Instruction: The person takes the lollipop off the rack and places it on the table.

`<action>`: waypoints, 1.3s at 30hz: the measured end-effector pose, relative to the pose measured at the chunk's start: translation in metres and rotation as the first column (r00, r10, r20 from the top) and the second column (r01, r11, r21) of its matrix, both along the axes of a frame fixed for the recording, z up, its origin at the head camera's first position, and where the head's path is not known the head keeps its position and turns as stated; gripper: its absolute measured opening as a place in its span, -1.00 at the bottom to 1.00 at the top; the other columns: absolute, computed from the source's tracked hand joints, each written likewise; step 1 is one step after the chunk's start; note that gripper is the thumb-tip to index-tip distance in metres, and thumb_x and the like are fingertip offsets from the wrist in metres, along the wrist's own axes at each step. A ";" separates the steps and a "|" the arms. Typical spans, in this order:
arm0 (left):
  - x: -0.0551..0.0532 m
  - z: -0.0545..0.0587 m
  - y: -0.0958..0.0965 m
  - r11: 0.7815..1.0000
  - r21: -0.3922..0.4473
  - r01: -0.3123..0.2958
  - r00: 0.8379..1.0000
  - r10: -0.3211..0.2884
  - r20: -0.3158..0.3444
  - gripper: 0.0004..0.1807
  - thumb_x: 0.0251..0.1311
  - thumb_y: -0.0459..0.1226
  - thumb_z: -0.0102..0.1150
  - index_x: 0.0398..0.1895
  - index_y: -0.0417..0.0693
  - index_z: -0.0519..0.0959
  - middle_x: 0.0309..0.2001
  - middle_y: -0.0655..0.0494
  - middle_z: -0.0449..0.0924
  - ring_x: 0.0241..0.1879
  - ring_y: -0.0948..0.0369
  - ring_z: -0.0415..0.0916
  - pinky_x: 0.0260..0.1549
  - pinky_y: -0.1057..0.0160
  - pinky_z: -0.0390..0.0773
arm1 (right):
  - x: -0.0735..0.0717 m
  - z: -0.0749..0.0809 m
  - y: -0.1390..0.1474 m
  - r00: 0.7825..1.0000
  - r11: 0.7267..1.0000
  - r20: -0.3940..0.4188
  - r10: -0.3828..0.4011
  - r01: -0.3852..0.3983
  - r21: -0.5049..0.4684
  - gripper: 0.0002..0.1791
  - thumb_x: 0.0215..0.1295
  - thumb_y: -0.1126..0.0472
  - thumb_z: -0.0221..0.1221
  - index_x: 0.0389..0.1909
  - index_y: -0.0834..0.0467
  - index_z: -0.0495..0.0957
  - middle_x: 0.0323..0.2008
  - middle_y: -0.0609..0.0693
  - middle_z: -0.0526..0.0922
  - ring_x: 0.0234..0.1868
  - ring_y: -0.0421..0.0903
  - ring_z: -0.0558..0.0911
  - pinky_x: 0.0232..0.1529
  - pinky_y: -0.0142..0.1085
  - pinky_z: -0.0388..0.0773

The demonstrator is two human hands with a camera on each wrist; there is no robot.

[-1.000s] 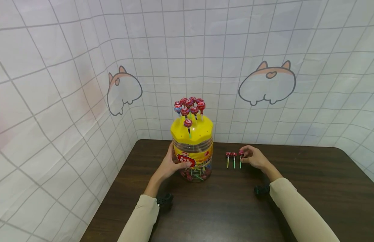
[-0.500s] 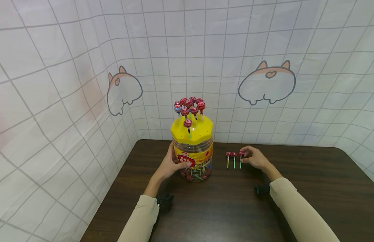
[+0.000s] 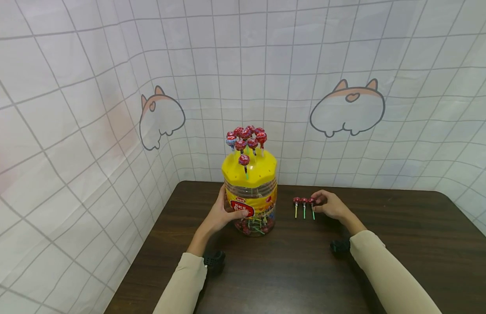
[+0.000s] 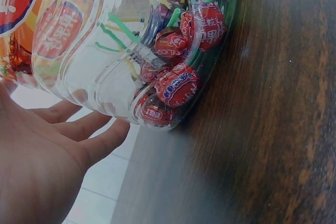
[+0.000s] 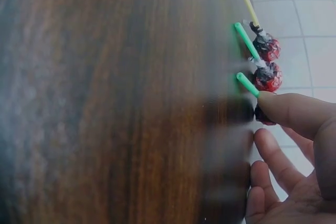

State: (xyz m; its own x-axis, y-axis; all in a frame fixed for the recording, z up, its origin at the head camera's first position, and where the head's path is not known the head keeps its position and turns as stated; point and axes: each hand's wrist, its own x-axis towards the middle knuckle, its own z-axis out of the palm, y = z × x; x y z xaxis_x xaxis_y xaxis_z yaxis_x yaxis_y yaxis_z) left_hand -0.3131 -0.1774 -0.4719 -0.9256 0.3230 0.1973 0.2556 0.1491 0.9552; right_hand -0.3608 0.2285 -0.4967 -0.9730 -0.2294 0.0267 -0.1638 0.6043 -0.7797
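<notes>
A large clear jar [image 3: 262, 204] with a yellow lid [image 3: 264, 170] stands upright on the table, several lollipops [image 3: 244, 133] sticking up from the lid. My left hand [image 3: 220, 216] grips the jar's left side, thumb across the label and fingers behind. More wrapped lollipops [image 4: 177, 85] lie inside at the jar's bottom. To the right of the jar, my right hand [image 3: 332, 206] pinches a red-wrapped lollipop with a green stick [image 5: 247, 83], its head partly hidden by the thumb. Beside it lie two lollipops in a row, one yellow-sticked [image 3: 296, 208] and one green-sticked [image 3: 304, 209].
The dark wooden table [image 3: 266, 279] ends at the back against a white gridded cloth [image 3: 282, 87] with printed animal shapes. Another such cloth hangs along the left side. Dark wrist devices [image 3: 214, 260] sit under both forearms.
My right hand has shifted the pinched lollipop slightly left, its head now closer to the other two and its stick a little slanted. The left hand and the jar have not moved.
</notes>
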 end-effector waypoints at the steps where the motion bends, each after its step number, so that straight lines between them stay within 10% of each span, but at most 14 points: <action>1: 0.000 0.000 0.000 1.000 0.000 0.000 1.000 0.000 0.002 0.21 0.12 -0.01 0.53 0.61 0.54 -0.21 0.47 0.10 0.23 0.42 -0.04 0.35 0.36 -0.21 0.43 | 0.000 0.000 0.000 1.000 1.000 0.000 -0.001 0.001 0.001 -0.54 0.27 0.35 0.35 0.16 0.33 0.50 -0.12 0.23 0.55 -0.11 0.06 0.50 -0.17 -0.22 0.41; 13: -0.001 0.000 0.000 1.000 0.004 0.012 1.000 -0.012 0.017 0.22 0.10 -0.02 0.54 0.61 0.56 -0.21 0.47 0.11 0.24 0.41 -0.03 0.37 0.37 -0.20 0.43 | 0.002 0.006 0.006 1.000 1.000 0.012 -0.005 0.006 -0.017 -0.44 0.34 0.21 0.33 0.28 0.31 0.43 0.10 0.34 0.52 0.11 0.21 0.50 0.01 -0.04 0.52; 21: 0.000 -0.002 0.001 1.000 -0.008 0.002 1.000 -0.001 0.027 0.22 0.12 -0.02 0.52 0.62 0.55 -0.22 0.46 0.07 0.27 0.41 -0.05 0.37 0.32 -0.20 0.49 | 0.019 0.078 -0.011 0.995 0.988 -0.097 0.018 -0.033 -0.153 -0.45 0.48 0.12 0.23 0.39 0.20 0.39 0.16 0.29 0.56 0.12 0.09 0.60 0.06 -0.16 0.60; 30: 0.001 0.001 0.001 1.000 -0.015 -0.009 1.000 0.009 0.015 0.22 0.11 0.00 0.53 0.62 0.53 -0.22 0.47 0.07 0.25 0.41 -0.06 0.36 0.31 -0.21 0.49 | 0.059 0.167 -0.091 0.899 0.957 -0.424 0.112 -0.212 -0.197 -0.67 0.43 0.20 0.26 0.15 0.16 0.59 -0.07 0.14 0.69 -0.11 -0.03 0.65 -0.10 -0.42 0.60; 39: 0.001 0.003 0.000 1.000 0.003 0.013 1.000 -0.013 0.027 0.18 0.19 -0.07 0.47 0.63 0.48 -0.24 0.49 0.04 0.21 0.42 -0.08 0.36 0.36 -0.21 0.44 | 0.074 0.184 -0.157 0.833 0.908 -0.525 0.174 -0.343 -0.243 -0.64 0.39 0.31 0.27 0.17 0.23 0.54 -0.11 0.17 0.72 -0.12 0.01 0.68 -0.04 -0.25 0.65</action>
